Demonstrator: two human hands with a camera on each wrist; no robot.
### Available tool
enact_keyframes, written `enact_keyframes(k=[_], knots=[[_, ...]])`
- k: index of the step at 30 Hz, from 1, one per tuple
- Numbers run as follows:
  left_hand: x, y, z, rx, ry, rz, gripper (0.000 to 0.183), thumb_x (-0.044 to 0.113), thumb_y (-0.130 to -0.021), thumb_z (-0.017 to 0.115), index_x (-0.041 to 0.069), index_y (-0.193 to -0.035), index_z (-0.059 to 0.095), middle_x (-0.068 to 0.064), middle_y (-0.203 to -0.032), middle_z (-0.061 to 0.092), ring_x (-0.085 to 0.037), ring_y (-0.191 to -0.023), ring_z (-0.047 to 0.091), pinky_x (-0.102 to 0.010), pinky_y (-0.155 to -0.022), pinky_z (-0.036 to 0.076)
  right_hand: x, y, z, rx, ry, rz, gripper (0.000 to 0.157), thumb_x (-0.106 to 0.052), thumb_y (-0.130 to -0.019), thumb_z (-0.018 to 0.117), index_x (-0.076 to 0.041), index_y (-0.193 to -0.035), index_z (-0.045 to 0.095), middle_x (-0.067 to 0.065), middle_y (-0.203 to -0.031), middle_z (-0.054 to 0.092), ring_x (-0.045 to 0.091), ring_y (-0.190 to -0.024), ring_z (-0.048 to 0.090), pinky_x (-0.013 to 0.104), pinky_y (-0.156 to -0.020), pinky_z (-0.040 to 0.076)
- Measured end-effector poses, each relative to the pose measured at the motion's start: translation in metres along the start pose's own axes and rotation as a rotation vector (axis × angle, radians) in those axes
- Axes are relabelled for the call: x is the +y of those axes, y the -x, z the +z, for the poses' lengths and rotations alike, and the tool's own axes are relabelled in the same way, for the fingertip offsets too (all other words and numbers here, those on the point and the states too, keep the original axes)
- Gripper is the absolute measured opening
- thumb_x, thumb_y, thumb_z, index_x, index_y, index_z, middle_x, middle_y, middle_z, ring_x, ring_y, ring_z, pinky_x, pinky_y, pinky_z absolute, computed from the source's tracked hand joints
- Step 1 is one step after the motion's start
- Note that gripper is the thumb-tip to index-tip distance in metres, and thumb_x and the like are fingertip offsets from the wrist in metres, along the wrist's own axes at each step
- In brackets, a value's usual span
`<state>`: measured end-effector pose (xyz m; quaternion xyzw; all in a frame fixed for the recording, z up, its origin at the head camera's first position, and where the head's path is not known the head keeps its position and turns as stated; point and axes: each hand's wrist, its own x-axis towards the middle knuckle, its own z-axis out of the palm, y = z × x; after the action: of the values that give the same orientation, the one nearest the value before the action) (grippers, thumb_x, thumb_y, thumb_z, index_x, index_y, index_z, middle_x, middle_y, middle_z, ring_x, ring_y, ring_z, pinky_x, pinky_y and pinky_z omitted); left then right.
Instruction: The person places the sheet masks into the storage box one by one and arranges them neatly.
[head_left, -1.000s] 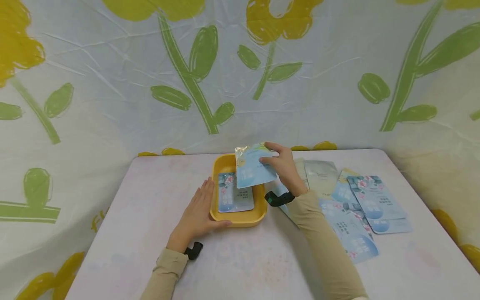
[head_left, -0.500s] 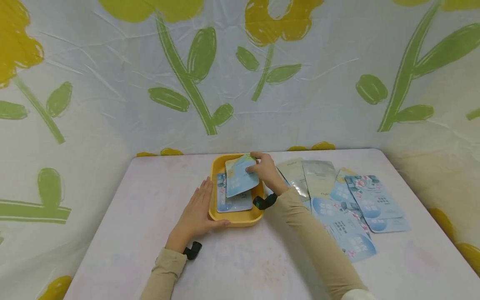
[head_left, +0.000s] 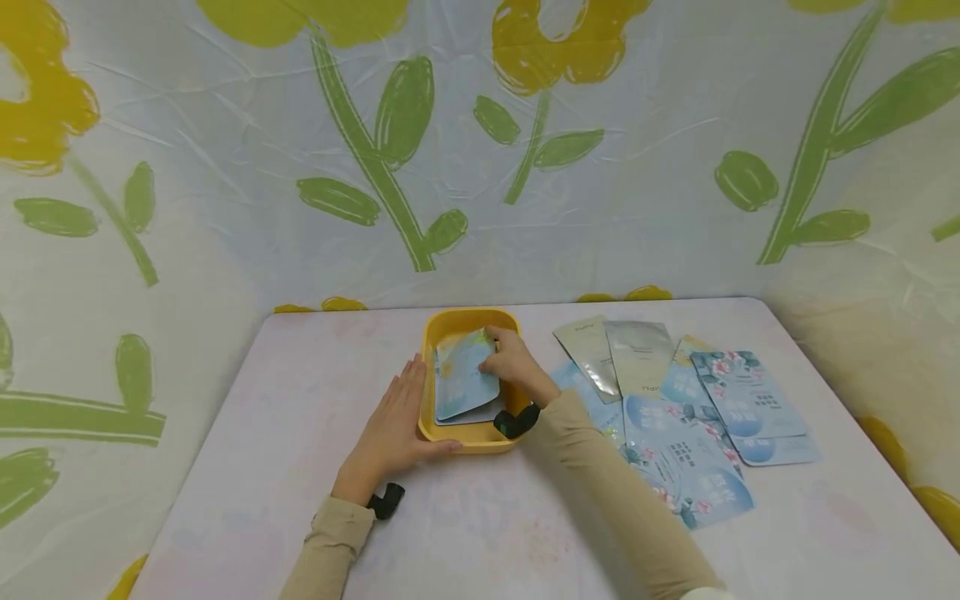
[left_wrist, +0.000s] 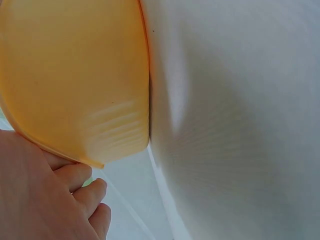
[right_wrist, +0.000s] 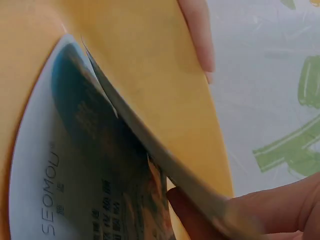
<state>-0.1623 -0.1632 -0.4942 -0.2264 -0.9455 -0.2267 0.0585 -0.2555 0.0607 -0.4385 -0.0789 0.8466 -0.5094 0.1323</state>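
Inside the yellow plastic tray (head_left: 463,436), the right hand (head_left: 516,362) pinches a light-blue sachet (head_left: 467,379) by its right edge, tilted over a second sachet (right_wrist: 42,155) printed "SEOMOU" beside Chinese characters. The left hand (head_left: 392,427) rests with fingers extended along the tray's left side, thumb at the near end. Right of the tray, silvery packets (head_left: 640,358) and blue floral packets (head_left: 686,462) overlap on the table (head_left: 480,533), their lettering too small to read.
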Motion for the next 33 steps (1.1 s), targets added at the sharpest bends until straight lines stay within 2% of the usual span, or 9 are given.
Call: enact_keyframes(k=[5,8,11,15,21,27,33], knots=[[0.001,0.001,0.0,-0.004,0.013,-0.01,0.131,0.084,-0.074,0.059,0.002,-0.159,0.003,-0.011,-0.166,0.003,-0.025,-0.152,0.005,-0.041,-0.124,0.008,0.001,0.002,0.003,-0.028,0.03,0.02,0.08,0.011,-0.08,0.064,0.008,-0.152,0.029,0.024,-0.155,0.034,0.034,-0.138,0.038,0.046,-0.114,0.037],[0.001,0.001,0.0,-0.012,0.005,-0.018,0.131,0.085,-0.074,0.058,0.003,-0.159,0.002,-0.01,-0.167,0.002,-0.024,-0.153,0.004,-0.04,-0.125,0.007,0.0,0.005,0.004,-0.036,0.059,0.038,0.078,0.005,-0.084,0.065,0.008,-0.152,0.027,0.024,-0.157,0.029,0.034,-0.145,0.026,0.045,-0.12,0.027],[0.001,0.001,0.001,-0.016,-0.005,-0.019,0.131,0.085,-0.074,0.056,0.003,-0.159,0.001,-0.01,-0.167,0.001,-0.025,-0.152,0.004,-0.04,-0.125,0.007,-0.001,0.007,0.005,-0.043,0.066,0.06,0.075,-0.005,-0.091,0.065,0.009,-0.152,0.025,0.025,-0.159,0.025,0.036,-0.147,0.022,0.047,-0.122,0.021],[0.001,0.001,0.001,-0.009,-0.001,-0.017,0.131,0.085,-0.073,0.058,0.004,-0.159,0.001,-0.01,-0.167,0.001,-0.026,-0.152,0.005,-0.04,-0.125,0.008,-0.003,0.011,0.007,-0.059,0.022,0.102,0.075,-0.017,-0.096,0.064,0.008,-0.154,0.022,0.025,-0.16,0.021,0.037,-0.148,0.019,0.049,-0.121,0.021],[0.001,0.001,0.001,-0.003,-0.002,-0.009,0.131,0.084,-0.073,0.059,0.003,-0.159,0.002,-0.011,-0.167,0.002,-0.026,-0.152,0.006,-0.041,-0.124,0.008,-0.005,0.014,0.007,-0.082,0.014,0.144,0.078,-0.026,-0.097,0.063,0.006,-0.155,0.02,0.024,-0.16,0.02,0.038,-0.147,0.02,0.052,-0.12,0.025],[0.002,0.002,0.001,0.004,0.003,-0.001,0.13,0.083,-0.074,0.06,0.001,-0.158,0.004,-0.013,-0.166,0.004,-0.026,-0.152,0.006,-0.044,-0.124,0.01,-0.008,0.015,0.007,-0.093,0.004,0.178,0.08,-0.029,-0.097,0.062,0.007,-0.154,0.02,0.025,-0.16,0.02,0.038,-0.147,0.021,0.052,-0.119,0.025],[0.002,0.002,0.001,0.007,0.012,0.005,0.13,0.081,-0.074,0.061,0.0,-0.158,0.005,-0.013,-0.166,0.004,-0.027,-0.152,0.006,-0.045,-0.124,0.011,-0.01,0.02,0.009,-0.143,-0.022,0.177,0.084,-0.031,-0.097,0.062,0.009,-0.154,0.016,0.026,-0.161,0.017,0.038,-0.147,0.02,0.053,-0.12,0.024]])
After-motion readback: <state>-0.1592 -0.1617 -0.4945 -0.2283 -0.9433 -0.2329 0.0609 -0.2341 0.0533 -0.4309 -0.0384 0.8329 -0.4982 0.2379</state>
